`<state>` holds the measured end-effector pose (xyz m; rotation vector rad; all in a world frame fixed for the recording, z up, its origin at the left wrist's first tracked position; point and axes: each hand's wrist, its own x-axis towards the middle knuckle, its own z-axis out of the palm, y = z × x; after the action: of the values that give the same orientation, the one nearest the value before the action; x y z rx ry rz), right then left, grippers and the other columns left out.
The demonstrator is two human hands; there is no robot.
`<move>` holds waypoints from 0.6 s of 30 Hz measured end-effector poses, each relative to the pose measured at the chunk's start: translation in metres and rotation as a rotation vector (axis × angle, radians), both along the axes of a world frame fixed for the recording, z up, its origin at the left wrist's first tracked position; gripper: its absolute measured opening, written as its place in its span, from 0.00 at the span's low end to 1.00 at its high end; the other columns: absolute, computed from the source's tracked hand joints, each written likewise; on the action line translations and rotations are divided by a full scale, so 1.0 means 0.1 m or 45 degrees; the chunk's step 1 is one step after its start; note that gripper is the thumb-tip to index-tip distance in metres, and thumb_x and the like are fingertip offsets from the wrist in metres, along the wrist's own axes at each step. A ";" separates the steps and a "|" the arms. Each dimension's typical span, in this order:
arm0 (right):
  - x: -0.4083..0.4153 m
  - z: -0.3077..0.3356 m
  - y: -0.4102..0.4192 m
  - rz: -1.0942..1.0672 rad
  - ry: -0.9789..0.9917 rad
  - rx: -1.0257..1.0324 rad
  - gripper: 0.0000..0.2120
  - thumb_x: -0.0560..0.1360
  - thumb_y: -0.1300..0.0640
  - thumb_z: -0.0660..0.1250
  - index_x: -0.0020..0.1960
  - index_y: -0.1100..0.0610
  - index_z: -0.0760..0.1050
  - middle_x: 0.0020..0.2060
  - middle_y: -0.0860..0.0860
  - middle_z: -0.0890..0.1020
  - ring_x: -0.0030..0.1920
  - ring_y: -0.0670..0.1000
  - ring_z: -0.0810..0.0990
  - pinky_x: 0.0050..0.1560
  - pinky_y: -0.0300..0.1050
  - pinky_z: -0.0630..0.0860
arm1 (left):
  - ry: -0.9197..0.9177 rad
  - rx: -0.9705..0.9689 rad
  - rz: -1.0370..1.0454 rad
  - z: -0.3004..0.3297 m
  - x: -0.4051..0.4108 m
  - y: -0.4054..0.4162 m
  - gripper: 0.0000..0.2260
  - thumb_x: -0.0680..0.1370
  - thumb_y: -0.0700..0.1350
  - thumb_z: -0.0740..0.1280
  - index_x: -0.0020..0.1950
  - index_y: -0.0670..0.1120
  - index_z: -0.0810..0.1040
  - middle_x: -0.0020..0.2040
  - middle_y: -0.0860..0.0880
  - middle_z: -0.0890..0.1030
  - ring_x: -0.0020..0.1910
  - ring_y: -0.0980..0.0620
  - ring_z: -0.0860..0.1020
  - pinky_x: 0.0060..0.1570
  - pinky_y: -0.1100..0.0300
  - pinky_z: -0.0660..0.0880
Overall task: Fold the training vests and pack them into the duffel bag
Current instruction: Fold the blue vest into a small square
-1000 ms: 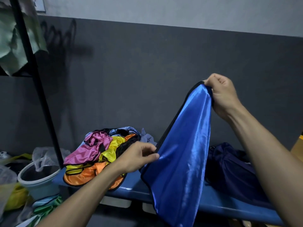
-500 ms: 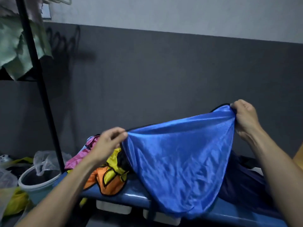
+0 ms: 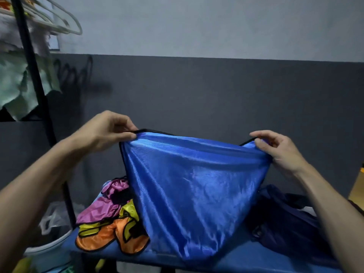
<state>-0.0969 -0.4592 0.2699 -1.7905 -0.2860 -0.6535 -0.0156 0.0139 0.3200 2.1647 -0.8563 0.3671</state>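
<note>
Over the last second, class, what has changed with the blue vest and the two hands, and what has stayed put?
The left hand rose from low on the blue vest to pinch its top left corner; the right hand came down level with it. The vest, hanging narrow before, is spread wide between them. The vest pile and dark duffel bag stayed on the bench.

A blue surface (image 3: 242, 260) is seen running across the lower part of the view, in front of a dark grey wall. On its left end a loose heap of vests (image 3: 110, 223) is piled: a magenta one on top, a yellow one under it, an orange one with black trim lowest, its edge hanging slightly past the front of the surface. On the right end a dark navy duffel bag (image 3: 285, 223) is laid, slumped and crumpled. Between the two, the lower hem of a shiny blue vest (image 3: 193, 194) is draped down to the surface.
</note>
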 end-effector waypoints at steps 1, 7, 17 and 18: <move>-0.02 0.02 -0.01 0.006 0.002 -0.043 0.12 0.75 0.59 0.72 0.58 0.60 0.82 0.44 0.44 0.85 0.44 0.42 0.80 0.48 0.31 0.75 | -0.054 0.058 0.059 0.02 0.00 0.02 0.13 0.69 0.56 0.80 0.46 0.49 0.85 0.44 0.50 0.87 0.44 0.56 0.82 0.55 0.51 0.79; -0.11 0.11 -0.07 -0.100 0.061 -0.254 0.12 0.75 0.63 0.75 0.58 0.57 0.84 0.47 0.50 0.86 0.45 0.44 0.82 0.48 0.31 0.76 | -0.138 0.271 0.094 0.05 -0.14 0.09 0.06 0.77 0.44 0.76 0.47 0.57 0.84 0.43 0.57 0.87 0.42 0.61 0.81 0.47 0.64 0.76; -0.19 0.32 -0.10 -0.046 0.111 0.017 0.09 0.77 0.70 0.69 0.46 0.57 0.78 0.40 0.48 0.81 0.44 0.49 0.77 0.42 0.42 0.69 | -0.441 -0.089 0.224 -0.15 -0.31 -0.07 0.05 0.68 0.47 0.81 0.39 0.54 0.87 0.38 0.57 0.86 0.39 0.59 0.83 0.45 0.63 0.77; -0.20 0.34 -0.11 -0.022 0.120 0.031 0.08 0.77 0.69 0.70 0.48 0.57 0.78 0.40 0.47 0.82 0.45 0.49 0.78 0.41 0.40 0.70 | -0.510 -0.101 0.247 -0.14 -0.32 -0.07 0.07 0.68 0.43 0.81 0.40 0.54 0.86 0.37 0.57 0.86 0.39 0.58 0.83 0.44 0.65 0.77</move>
<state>-0.1171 -0.4704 0.3037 -1.7961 -0.1982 -0.5807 -0.0477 0.0064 0.3058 2.1382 -0.8282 0.9399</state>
